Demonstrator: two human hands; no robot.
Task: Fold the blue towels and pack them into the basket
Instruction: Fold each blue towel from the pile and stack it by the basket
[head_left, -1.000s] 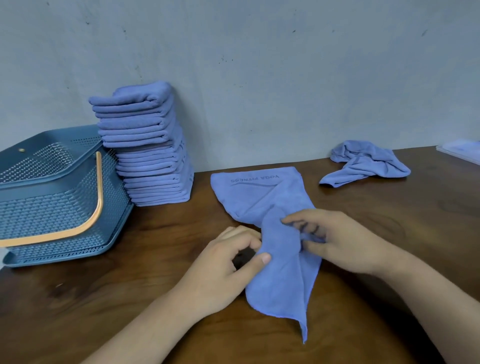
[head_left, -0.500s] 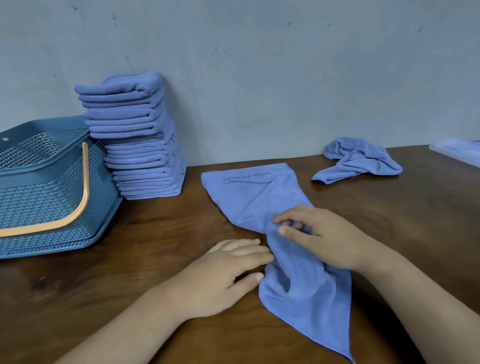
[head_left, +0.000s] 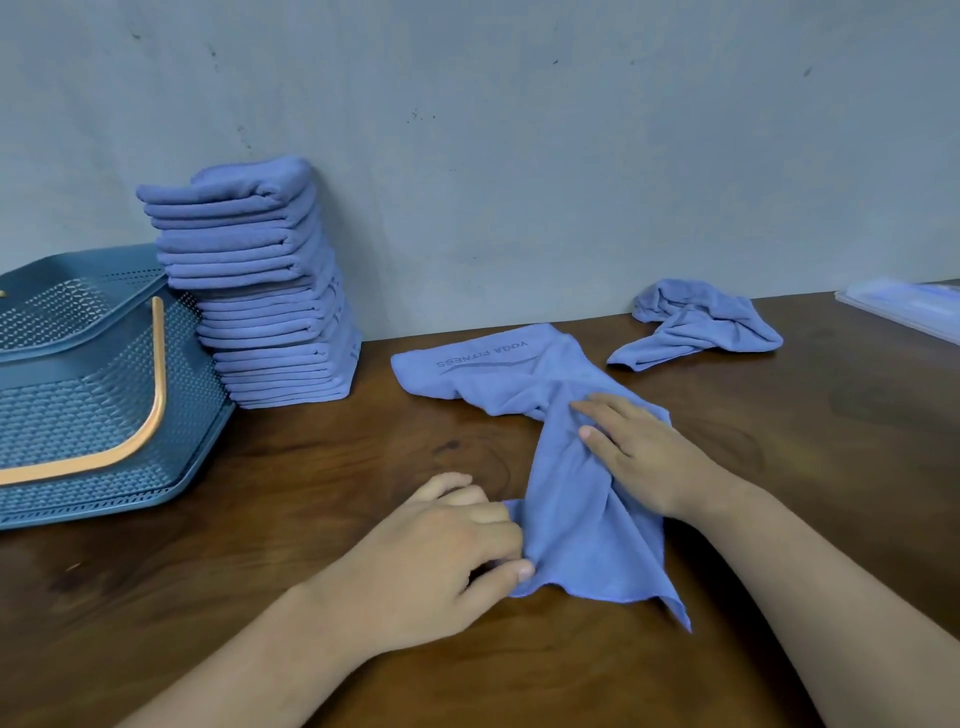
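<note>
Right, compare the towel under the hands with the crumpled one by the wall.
The near towel lies partly spread; the far towel is bunched up. The left hand pinches the near towel and the right hand presses it; the far towel lies untouched. The near towel shows lettering; the far towel shows none. Both are blue and not yet folded.

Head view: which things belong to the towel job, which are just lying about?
Job: held towel, crumpled towel, folded stack, basket, left hand, right hand.
Lying about: clear plastic item at the right edge.
</note>
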